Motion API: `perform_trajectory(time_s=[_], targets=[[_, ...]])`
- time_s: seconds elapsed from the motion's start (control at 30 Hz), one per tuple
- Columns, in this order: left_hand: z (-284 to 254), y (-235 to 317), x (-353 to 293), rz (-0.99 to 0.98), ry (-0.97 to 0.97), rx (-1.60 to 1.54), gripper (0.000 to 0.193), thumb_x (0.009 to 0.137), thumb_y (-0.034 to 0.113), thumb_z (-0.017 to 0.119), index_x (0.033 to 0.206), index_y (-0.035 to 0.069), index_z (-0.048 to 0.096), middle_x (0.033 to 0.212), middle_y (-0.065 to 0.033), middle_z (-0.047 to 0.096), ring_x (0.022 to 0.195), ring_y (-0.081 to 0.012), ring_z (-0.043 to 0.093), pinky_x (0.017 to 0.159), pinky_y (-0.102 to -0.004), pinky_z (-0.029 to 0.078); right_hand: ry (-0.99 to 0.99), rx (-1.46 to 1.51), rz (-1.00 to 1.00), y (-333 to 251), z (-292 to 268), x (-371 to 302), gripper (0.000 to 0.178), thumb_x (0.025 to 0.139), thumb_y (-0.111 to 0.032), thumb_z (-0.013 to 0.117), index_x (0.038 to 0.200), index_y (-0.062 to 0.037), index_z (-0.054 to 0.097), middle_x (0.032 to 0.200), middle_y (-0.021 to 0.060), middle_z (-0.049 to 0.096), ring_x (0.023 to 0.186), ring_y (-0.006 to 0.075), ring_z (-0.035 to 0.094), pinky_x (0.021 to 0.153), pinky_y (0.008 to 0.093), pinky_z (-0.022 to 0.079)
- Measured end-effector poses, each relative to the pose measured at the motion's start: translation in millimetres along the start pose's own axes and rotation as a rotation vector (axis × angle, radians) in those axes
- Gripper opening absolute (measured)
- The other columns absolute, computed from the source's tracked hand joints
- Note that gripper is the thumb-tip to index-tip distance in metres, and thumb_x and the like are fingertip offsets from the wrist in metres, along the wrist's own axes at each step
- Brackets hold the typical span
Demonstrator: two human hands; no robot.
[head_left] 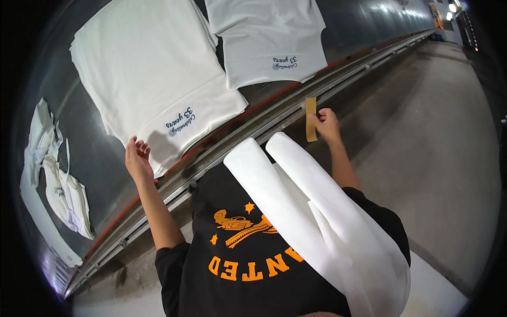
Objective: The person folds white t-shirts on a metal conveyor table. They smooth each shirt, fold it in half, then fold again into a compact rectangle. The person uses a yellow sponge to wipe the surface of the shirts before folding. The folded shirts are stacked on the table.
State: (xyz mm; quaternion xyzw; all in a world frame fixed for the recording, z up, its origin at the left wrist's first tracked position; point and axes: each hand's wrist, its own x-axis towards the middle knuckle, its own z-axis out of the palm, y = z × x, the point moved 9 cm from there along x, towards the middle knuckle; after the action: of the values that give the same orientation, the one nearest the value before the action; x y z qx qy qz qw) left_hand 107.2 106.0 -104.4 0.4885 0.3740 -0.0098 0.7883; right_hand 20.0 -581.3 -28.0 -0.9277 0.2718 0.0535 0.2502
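My right hand [327, 126] is closed, pinching a short strip of tan tape [311, 127] between thumb and fingers, out past the table's metal rail. At the near left corner of a stack of white printed cloth pieces [153, 68] is my left hand [138, 157]. Its fingers are loosely bent and apart, with nothing seen in them; whether they touch the cloth I cannot tell. The stack lies flat, dark blue print toward its near edge. To its right lies a paler printed cloth piece [269, 42]. A long white cloth [322, 211] hangs over my shoulder and chest.
A long dark table [158, 195] runs diagonally from lower left to upper right, with a metal rail [285, 113] and a red line along its near edge. Crumpled white cloths [66, 195] lie at its left. Grey concrete floor [417, 142] stretches along the right.
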Motion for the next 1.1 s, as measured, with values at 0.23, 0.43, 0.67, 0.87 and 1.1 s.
perform_trajectory(time_s=[0.23,0.43,0.67,0.87,1.1], targets=[[-7.4,-28.2,0.7,-0.045,-0.004,0.027,0.026,0.101,0.025,0.059,0.111,0.003,0.065,0.078,-0.0041,0.063,0.068,-0.0109,0.057,0.064,-0.0267,0.051,0.165,-0.303,-0.23,-42.6,29.5,-49.5,0.025,0.083,-0.019,0.074,0.1,-0.0046,0.061,0.099,0.0148,0.061,0.097,0.0373,0.058,0.082,0.0476,0.049],[22.4,20.6,15.3,0.056,-0.045,-0.011,0.027,0.1,0.026,0.059,0.109,0.001,0.065,0.086,-0.0038,0.066,0.076,-0.0119,0.062,0.068,-0.0269,0.052,-0.148,-0.338,-0.196,-13.1,-5.2,-21.3,0.013,0.086,-0.013,0.067,0.084,-0.0011,0.064,0.076,0.0114,0.063,0.068,0.029,0.061,0.066,0.0394,0.049],[-11.1,108.6,97.2,0.268,0.109,0.033,0.028,0.098,0.027,0.063,0.105,0.001,0.066,0.087,-0.004,0.066,0.078,-0.0109,0.062,0.07,-0.0265,0.053,-0.198,0.462,0.062,-162.6,-58.0,38.4,0.024,0.103,-0.029,0.057,0.1,-0.0054,0.061,0.064,-0.0042,0.05,0.047,0.0036,0.042,0.043,0.0209,0.033],[17.7,177.5,213.3,0.403,0.129,0.224,0.032,0.097,0.029,0.065,0.109,-0.001,0.066,0.089,-0.0036,0.066,0.077,-0.01,0.06,0.071,-0.0255,0.052,-0.537,1.319,0.057,-359.8,82.2,106.3,0.038,0.103,-0.015,0.051,0.133,0.008,0.05,0.13,0.0221,0.058,0.126,0.031,0.055,0.108,0.0386,0.045],[20.5,232.1,323.5,0.527,0.26,0.607,0.035,0.092,0.034,0.068,0.107,0.003,0.073,0.094,-0.0091,0.074,0.085,-0.0178,0.068,0.078,-0.0316,0.053,-1.018,1.638,-0.066,-597.6,239.1,94.2,0.055,0.094,-0.018,0.049,0.138,0.0138,0.04,0.141,0.0275,0.048,0.138,0.0353,0.043,0.12,0.0446,0.03]])
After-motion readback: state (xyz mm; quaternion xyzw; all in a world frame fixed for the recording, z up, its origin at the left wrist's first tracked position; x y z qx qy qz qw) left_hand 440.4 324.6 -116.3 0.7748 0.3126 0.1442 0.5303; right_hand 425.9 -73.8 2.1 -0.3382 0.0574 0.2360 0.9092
